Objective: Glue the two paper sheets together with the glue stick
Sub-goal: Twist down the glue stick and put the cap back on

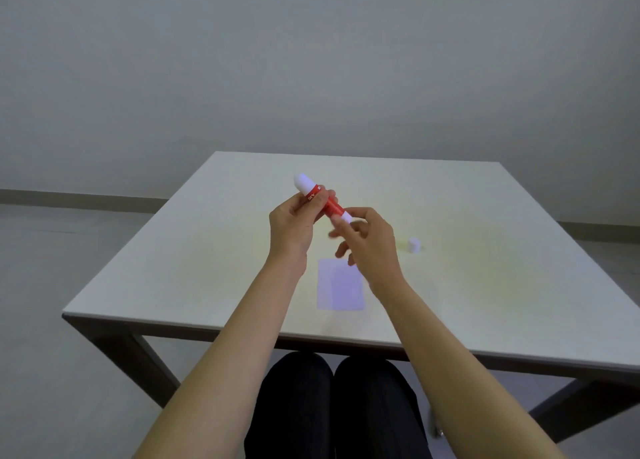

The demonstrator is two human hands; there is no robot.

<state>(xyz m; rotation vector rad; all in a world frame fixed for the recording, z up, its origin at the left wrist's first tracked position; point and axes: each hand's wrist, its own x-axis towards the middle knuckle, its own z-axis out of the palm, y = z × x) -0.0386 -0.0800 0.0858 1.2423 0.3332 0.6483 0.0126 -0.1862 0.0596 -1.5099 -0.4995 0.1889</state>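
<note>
Glue work looks unstarted: left hand (292,223) grips the red-and-white plastic glue stick (320,197) above the pale paper sheets (341,287), right hand (367,239) pinching its base.

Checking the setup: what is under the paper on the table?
Only the table shows around the paper. It looks like one sheet; a second lying beneath it cannot be seen. The right hand overlaps its far corner.

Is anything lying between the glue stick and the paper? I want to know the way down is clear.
Nothing visible: the red-and-white glue stick is held above the pale paper sheet; the small white cap lies aside.
</note>
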